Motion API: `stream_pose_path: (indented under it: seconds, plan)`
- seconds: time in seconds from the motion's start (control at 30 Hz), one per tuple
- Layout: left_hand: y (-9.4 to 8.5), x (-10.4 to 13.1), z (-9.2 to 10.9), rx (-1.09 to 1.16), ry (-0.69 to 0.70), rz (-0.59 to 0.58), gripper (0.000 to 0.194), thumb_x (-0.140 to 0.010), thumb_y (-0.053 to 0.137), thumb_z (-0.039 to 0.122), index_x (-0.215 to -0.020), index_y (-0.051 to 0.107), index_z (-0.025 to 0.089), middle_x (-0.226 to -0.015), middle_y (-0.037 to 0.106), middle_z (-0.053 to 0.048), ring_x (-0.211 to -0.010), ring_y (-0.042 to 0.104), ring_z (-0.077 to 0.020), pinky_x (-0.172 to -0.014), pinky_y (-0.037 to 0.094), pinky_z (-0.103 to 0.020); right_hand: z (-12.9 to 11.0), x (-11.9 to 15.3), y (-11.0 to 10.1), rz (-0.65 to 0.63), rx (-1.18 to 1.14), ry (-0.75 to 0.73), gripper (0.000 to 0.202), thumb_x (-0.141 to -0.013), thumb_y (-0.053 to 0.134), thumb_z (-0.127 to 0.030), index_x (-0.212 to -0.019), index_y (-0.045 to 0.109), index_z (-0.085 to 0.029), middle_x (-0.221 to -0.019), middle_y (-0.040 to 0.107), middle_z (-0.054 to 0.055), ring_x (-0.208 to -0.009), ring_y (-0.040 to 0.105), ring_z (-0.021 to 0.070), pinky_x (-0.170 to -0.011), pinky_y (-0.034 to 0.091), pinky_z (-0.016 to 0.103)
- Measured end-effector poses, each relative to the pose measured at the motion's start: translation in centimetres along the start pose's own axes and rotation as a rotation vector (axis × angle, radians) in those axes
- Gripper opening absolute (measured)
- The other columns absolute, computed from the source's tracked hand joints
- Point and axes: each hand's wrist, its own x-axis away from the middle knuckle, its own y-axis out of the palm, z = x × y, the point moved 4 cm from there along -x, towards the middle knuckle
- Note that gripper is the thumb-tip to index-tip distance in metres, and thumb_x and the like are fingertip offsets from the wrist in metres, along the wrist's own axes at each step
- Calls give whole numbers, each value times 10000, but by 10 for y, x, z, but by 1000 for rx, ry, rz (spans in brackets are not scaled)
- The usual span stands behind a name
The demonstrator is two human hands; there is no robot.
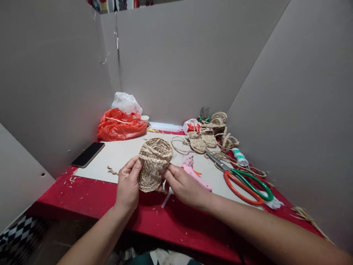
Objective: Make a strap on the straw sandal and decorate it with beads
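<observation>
A small slipper (154, 165) of coiled, braided straw cord is held up above the front edge of the table, with a braided band across it. My left hand (129, 180) pinches its left side between thumb and fingers. On the right side, my right hand (179, 182) grips it near the end of the band, its fingertips partly hidden behind. Just beyond my right hand lies a pink glue gun (193, 173). A translucent glue stick (166, 198) shows below that hand. A short cord end (112, 170) sticks out left of my left hand.
Large scissors (242, 184) with red and green handles lie right. Behind them are straw pieces (197, 141), loose cord and a small bottle (239, 157). A phone (88, 154), a red plastic bag (121, 127) and a paper cup (145, 118) stand left. Grey panels (171, 66) enclose the table.
</observation>
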Motion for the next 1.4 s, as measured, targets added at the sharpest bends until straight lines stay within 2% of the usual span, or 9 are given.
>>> stream_pose_path:
  seconds: [0.27, 0.4, 0.57, 0.9, 1.03, 1.1, 1.23, 1.3, 1.4]
  plan:
    - [1, -9, 9, 129, -41, -32, 266, -700, 750, 307, -923, 726, 163, -925, 758, -53, -886, 700, -225, -810, 538, -310, -3, -4, 2, -8, -121, 91, 476, -878, 443, -631, -918, 509, -161, -605, 550, -19, -525, 549, 128, -521, 481, 256]
    - [-7, -3, 17, 61, -69, -52, 279, -692, 758, 311, -932, 726, 170, -928, 759, -55, -901, 702, -234, -817, 538, -316, -6, -8, 1, -22, -235, 122, 466, -825, 534, -630, -879, 501, -168, -624, 567, -25, -534, 559, 114, -490, 461, 226]
    - [-13, 5, 24, -11, -13, -74, 288, -766, 698, 394, -956, 735, 180, -955, 755, -60, -937, 691, -237, -809, 539, -308, -4, -10, 1, -74, -300, 93, 486, -816, 516, -654, -868, 494, -171, -577, 578, -32, -493, 560, 110, -486, 461, 229]
    - [-14, 1, 11, 197, -107, -14, 212, -690, 784, 301, -852, 709, 187, -853, 753, -17, -806, 705, -178, -807, 533, -294, 0, -6, 3, -141, -271, 157, 501, -818, 513, -659, -904, 476, -167, -564, 592, -31, -469, 560, 101, -474, 442, 217]
    - [-15, 1, 6, 207, -193, -31, 249, -668, 790, 288, -875, 693, 189, -810, 734, 1, -653, 668, -126, -728, 536, -263, 7, -7, 5, -173, -276, 186, 495, -839, 483, -662, -873, 473, -168, -534, 604, -25, -430, 537, 90, -469, 430, 208]
    - [-16, 0, 7, 121, -169, -56, 255, -702, 751, 327, -907, 684, 190, -811, 722, -10, -612, 642, -113, -678, 529, -252, 10, -8, 6, -187, -308, 178, 496, -845, 483, -657, -887, 487, -163, -534, 609, -23, -428, 543, 89, -466, 432, 202]
    - [-29, -13, 23, -343, 95, -84, 362, -844, 525, 477, -986, 668, 177, -876, 701, -63, -679, 633, -130, -662, 511, -252, 18, -6, -1, -165, -420, 174, 465, -866, 488, -627, -859, 508, -163, -540, 618, -11, -423, 557, 93, -447, 439, 195]
    - [-44, -25, 29, -486, 128, -91, 351, -826, 561, 468, -1008, 673, 189, -908, 696, -58, -691, 613, -128, -675, 493, -247, 22, -4, -9, -113, -483, 188, 421, -864, 531, -582, -816, 510, -165, -546, 619, -4, -423, 560, 97, -438, 440, 198]
    - [-67, -41, 33, -780, 117, -177, 252, -691, 725, 380, -854, 730, 189, -825, 699, -53, -657, 573, -153, -629, 440, -249, 23, 0, -24, 7, -570, 183, 356, -836, 609, -506, -774, 515, -168, -539, 603, -12, -422, 550, 100, -422, 434, 201]
